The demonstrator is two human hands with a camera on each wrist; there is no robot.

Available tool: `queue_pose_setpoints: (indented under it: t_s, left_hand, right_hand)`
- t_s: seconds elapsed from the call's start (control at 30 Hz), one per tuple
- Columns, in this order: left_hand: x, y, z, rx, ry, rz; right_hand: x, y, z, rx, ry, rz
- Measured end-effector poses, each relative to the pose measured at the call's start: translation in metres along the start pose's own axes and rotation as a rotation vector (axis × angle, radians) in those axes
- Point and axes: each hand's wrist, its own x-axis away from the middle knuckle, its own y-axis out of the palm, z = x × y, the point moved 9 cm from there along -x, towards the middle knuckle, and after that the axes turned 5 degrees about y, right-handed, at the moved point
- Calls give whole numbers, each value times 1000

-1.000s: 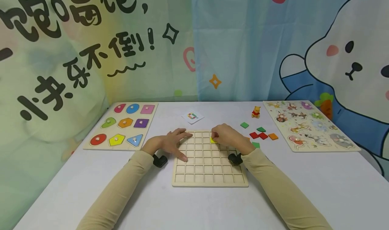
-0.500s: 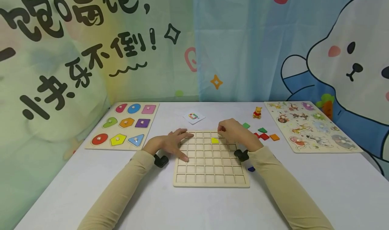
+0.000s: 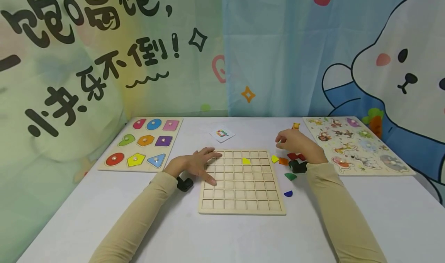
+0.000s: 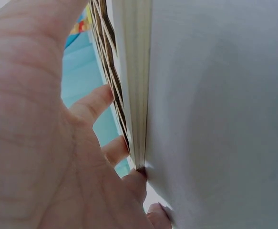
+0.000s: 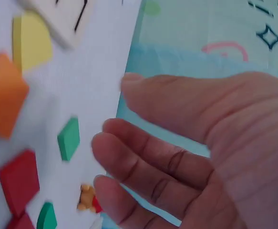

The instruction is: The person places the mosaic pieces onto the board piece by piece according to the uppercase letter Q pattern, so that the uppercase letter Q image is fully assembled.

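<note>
My left hand (image 3: 194, 163) rests on the left edge of a wooden grid board (image 3: 240, 195), fingers spread and straight; the left wrist view shows its fingertips along the board's side (image 4: 134, 95). One yellow square tile (image 3: 246, 161) sits in a cell of the upper right part of the grid. Right of the board, my right hand (image 3: 297, 143) hovers above the loose pieces. In the right wrist view its thumb and fingers are apart with nothing between them, near a green square tile (image 5: 69, 138).
Loose pieces lie beside the board: yellow (image 3: 275, 159), orange (image 3: 283, 161), red (image 3: 292, 156), green (image 3: 290, 176) and a blue half-round (image 3: 288, 194). A pattern card (image 3: 222, 134) lies behind the board. A shape puzzle (image 3: 149, 164) lies left, an animal puzzle (image 3: 361, 170) right, a bear figurine (image 3: 296, 126) behind.
My right hand has left the yellow square tile in the grid and moved right, over the loose pieces. The left hand has stayed on the board.
</note>
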Motion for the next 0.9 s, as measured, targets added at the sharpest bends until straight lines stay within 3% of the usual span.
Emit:
queue_pose_setpoints:
  t_s: [0.13,0.43,0.9]
  left_hand:
    - [0,0,-1,-6,-7,-1]
    - [0,0,-1,-9,-15,5]
    - [-2,1,1,-15,-12,9]
  right_hand:
    - [1,0,16,29,42,-26]
    - [4,16,43,78,224,-187]
    - [4,21,43,101,249,-184]
